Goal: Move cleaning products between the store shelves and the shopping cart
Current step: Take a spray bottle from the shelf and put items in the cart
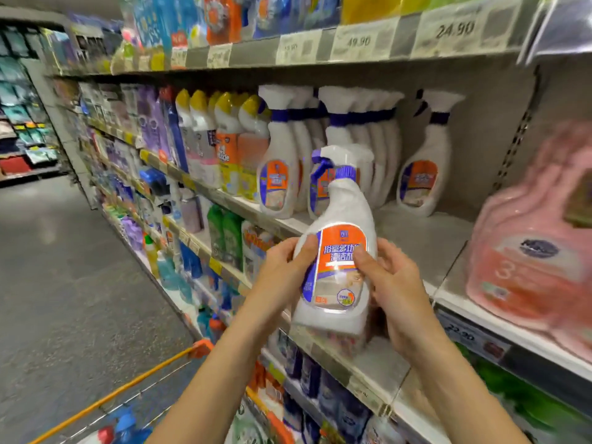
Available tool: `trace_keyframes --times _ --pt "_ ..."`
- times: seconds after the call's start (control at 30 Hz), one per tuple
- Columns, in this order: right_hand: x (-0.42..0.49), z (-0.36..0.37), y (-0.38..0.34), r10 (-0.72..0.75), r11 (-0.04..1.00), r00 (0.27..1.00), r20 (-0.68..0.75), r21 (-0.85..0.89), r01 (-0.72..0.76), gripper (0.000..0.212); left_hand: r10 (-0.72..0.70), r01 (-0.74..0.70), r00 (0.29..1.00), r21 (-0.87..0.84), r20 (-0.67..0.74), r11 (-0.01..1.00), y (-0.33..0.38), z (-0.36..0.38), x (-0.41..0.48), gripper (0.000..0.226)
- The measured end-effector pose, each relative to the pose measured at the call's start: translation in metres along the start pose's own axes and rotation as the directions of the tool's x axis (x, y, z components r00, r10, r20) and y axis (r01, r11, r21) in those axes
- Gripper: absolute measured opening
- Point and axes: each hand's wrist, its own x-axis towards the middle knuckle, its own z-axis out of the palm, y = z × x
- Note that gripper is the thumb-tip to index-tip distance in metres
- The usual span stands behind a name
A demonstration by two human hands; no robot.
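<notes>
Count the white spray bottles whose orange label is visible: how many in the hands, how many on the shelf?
In the hands: 1, the held bottle, gripped by left hand and right hand.
On the shelf: 3, left shelf bottle, middle shelf bottle, right shelf bottle.
Total: 4. More stand behind, labels hidden.

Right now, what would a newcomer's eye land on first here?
The white spray bottle with an orange label, dead centre, gripped by the left hand and the right hand in front of the shelf. Behind it stands a row of matching bottles; big pink jugs fill the shelf at right.
</notes>
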Motion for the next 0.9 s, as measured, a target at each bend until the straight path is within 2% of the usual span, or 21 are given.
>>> trace_keyframes --times 0.17,0.33,0.47,0.53,0.63,0.73,0.83,0.9 --pt "0.024 -0.026 -0.024 -0.109 0.991 0.986 -0.129 -0.091 0.098 0.013 0.088 -0.096 0.987 0.056 0.134 0.994 0.023 0.038 0.041 0.044" --pt "0.049 -0.048 -0.036 -0.149 0.983 0.952 -0.267 -0.142 0.114 0.015 0.088 -0.124 0.961 0.127 0.261 0.984 0.039 0.069 0.077 0.042" --pt "0.074 -0.058 -0.033 -0.193 0.97 0.922 -0.337 -0.204 0.129 0.037 0.072 -0.136 0.958 0.218 0.277 0.967 0.042 0.085 0.107 0.033" --pt "0.086 -0.062 -0.027 -0.214 0.961 0.907 -0.364 -0.243 0.129 0.04 0.109 -0.188 0.944 0.235 0.312 0.954 0.038 0.09 0.119 0.03" --pt "0.094 -0.065 -0.016 -0.231 0.948 0.894 -0.385 -0.294 0.118 0.036 0.147 -0.248 0.932 0.287 0.332 0.925 0.029 0.091 0.129 0.027" --pt "0.096 -0.065 -0.009 -0.286 0.904 0.882 -0.375 -0.41 0.119 0.042 0.182 -0.281 0.917 0.25 0.355 0.927 0.022 0.089 0.133 0.02" --pt "0.096 -0.068 -0.009 -0.316 0.864 0.897 -0.308 -0.485 0.137 0.044 0.216 -0.321 0.886 0.208 0.41 0.924 0.019 0.083 0.137 0.031" --pt "0.093 -0.069 -0.009 -0.306 0.834 0.921 -0.241 -0.534 0.138 0.046 0.213 -0.351 0.852 0.22 0.478 0.91 0.02 0.08 0.137 0.047"
